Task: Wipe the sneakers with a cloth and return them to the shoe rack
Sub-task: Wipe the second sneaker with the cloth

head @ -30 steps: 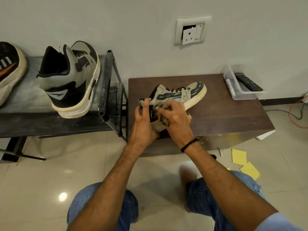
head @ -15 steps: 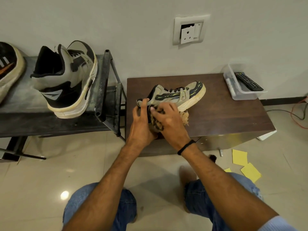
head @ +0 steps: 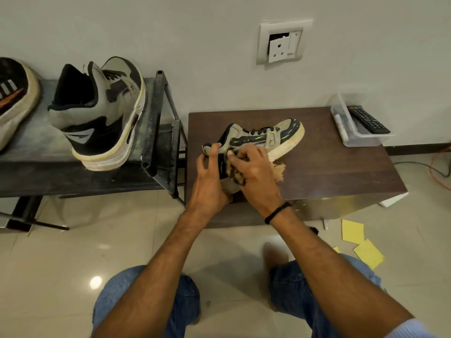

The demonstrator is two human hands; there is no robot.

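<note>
Beige-and-navy low lace-up sneaker (head: 266, 137) is on the dark brown wooden table (head: 341, 167), lying tilted, toe pointing away toward the wall, heel at the near-left edge. Left hand (head: 210, 176) grips the heel, fingers (head: 214, 148) curled over the collar. Right hand (head: 256, 174) has its fingers clamped on a bunched tan fuzzy cloth (head: 279, 170), pressed to the sneaker's side just ahead of the heel; a tuft of cloth sticks out past the hand onto the table. Matching beige-and-black sneaker (head: 102, 118) stands on the grey metal shoe rack (head: 156, 132) left of the table, well apart from both hands.
</note>
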